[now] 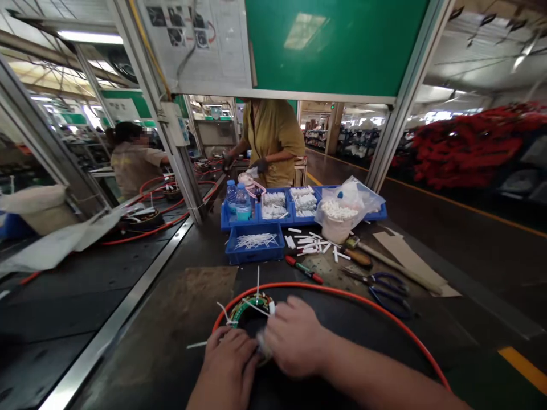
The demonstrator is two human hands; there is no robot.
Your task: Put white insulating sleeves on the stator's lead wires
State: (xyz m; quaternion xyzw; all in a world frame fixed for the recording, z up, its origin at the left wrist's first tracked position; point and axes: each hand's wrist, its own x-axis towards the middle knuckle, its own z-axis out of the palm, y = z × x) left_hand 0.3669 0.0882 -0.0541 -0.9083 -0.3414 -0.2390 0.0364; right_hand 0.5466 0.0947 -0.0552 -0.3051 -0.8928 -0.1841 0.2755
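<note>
A ring-shaped motor stator (pixel 243 310) with a green inner band lies on the dark bench in front of me. White cable ties (pixel 258 282) stick up and out from its far and left sides, and a thick orange cable (pixel 325 286) curves around it to the right. My left hand (pixel 228 356) is curled over the stator's near left edge. My right hand (pixel 297 336) is closed at the ring's right side, next to a short white sleeve (pixel 272 307). Its fingertips are blurred, and what they pinch is hidden. The near part of the ring is covered by both hands.
Beyond the ring stands a small blue tray (pixel 255 257) of cable ties, behind it blue bins (pixel 290 219) with white sleeves and bottles. Loose sleeves, a red-green screwdriver (pixel 304 269), scissors (pixel 391 290), a brush (pixel 397 265) and cardboard lie rightward. A co-worker (pixel 273 139) stands opposite.
</note>
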